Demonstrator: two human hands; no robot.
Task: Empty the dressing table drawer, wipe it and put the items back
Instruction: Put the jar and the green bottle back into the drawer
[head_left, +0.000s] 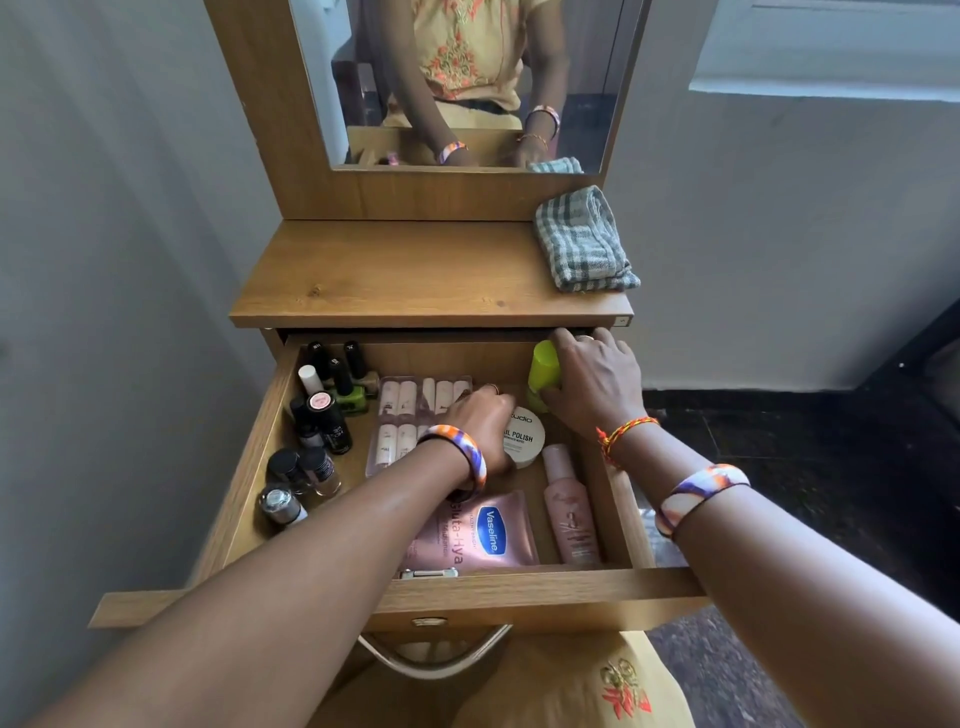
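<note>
In the head view, the open wooden drawer (519, 584) of the dressing table is seen pulled out and full of items. The right hand (592, 384) is closed around a lime-green plastic bottle (544, 370) standing at the drawer's back right corner. The left hand (480, 421) is laid, fingers curled, at the drawer's middle, touching a clear plastic tray of small pink-and-white tubes (405, 421) and a round white nail-polish-remover tub (524, 439); whether anything is gripped cannot be told. A cluster of black-capped nail polish bottles (324, 410) is set along the drawer's left wall, one green bottle among them. A pink Vaseline sachet (488, 535) lies flat at the front edge, and a pink spray bottle (569, 512) lies beside it along the right wall. A folded grey-and-white checked cloth (584, 241) is placed on the wooden tabletop (405, 275) at its back right corner, below the mirror (467, 78).
</note>
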